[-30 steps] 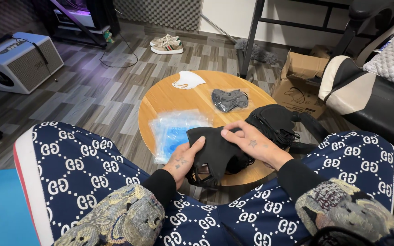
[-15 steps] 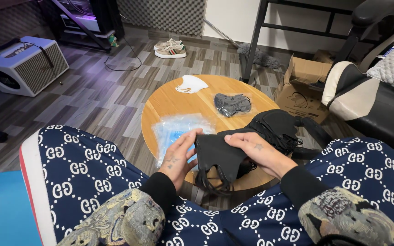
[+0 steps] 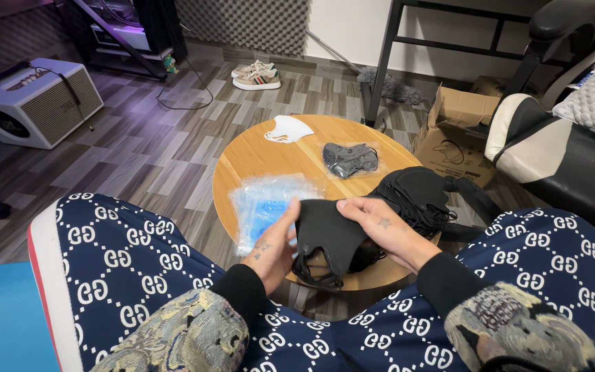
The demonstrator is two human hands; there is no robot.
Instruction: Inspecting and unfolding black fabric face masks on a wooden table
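Black fabric mask (image 3: 326, 238) sits between my two hands, held over the near edge of the round wooden table (image 3: 256, 155). My left hand (image 3: 270, 249) pinches its left edge, thumb on top, fingers curled under, so that hand is closed on the cloth. My right hand (image 3: 387, 231) lies across the mask's upper right side, fingers fairly flat and pointing left, thumb tucked below; it presses and holds the fabric rather than fully clenching. Black ear loops (image 3: 318, 272) hang down from the mask toward my lap (one loop clearly visible, the rest blurs into the cloth).

Relative to the grip:
- Just left of my left hand, touching or nearly touching the fingertips: stack of clear plastic bags (image 3: 266, 203) with a blue tint, flat on the table.
- Just right of my right hand, behind the wrist: pile of more black masks (image 3: 418, 196) at the table's right edge, some spilling over it.
- Further out from the grip: one bagged dark grey mask (image 3: 349, 160), lying flat.
- Beyond that, at the far rim: white mask (image 3: 287, 129), unbagged.

Under the grip: my legs in navy patterned trousers (image 3: 139, 265). Well apart on the floor: grey speaker box (image 3: 36, 103) far left, pair of sneakers (image 3: 256, 74) ahead, open cardboard box (image 3: 459, 131) to the right.
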